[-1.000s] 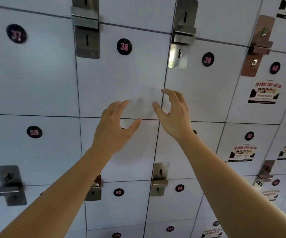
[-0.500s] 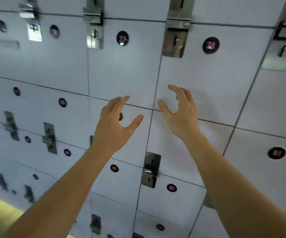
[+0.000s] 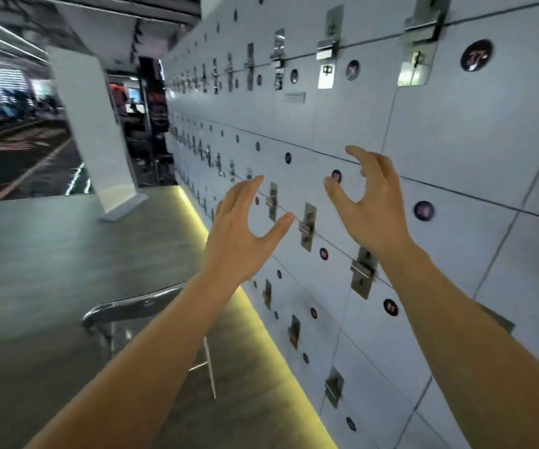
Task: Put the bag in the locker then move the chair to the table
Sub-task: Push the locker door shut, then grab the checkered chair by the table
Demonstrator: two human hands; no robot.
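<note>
A wall of white lockers [image 3: 456, 131] with numbered round stickers and steel latches fills the right side; every door in view is closed. My left hand [image 3: 242, 234] and my right hand [image 3: 371, 202] are raised in front of the lockers, fingers spread, holding nothing. A metal chair [image 3: 125, 315] with a mesh back stands on the floor at lower left, partly hidden behind my left forearm. No bag is in view.
A yellow light strip [image 3: 261, 345] runs along the foot of the lockers. Grey wood-look floor [image 3: 41, 254] stretches to the left. A white pillar [image 3: 96, 131] stands farther back, with a dark open area beyond it.
The view has swung left along the locker wall, bringing the floor, the pillar and the chair into sight. Both hands stay raised and open in about the same pose.
</note>
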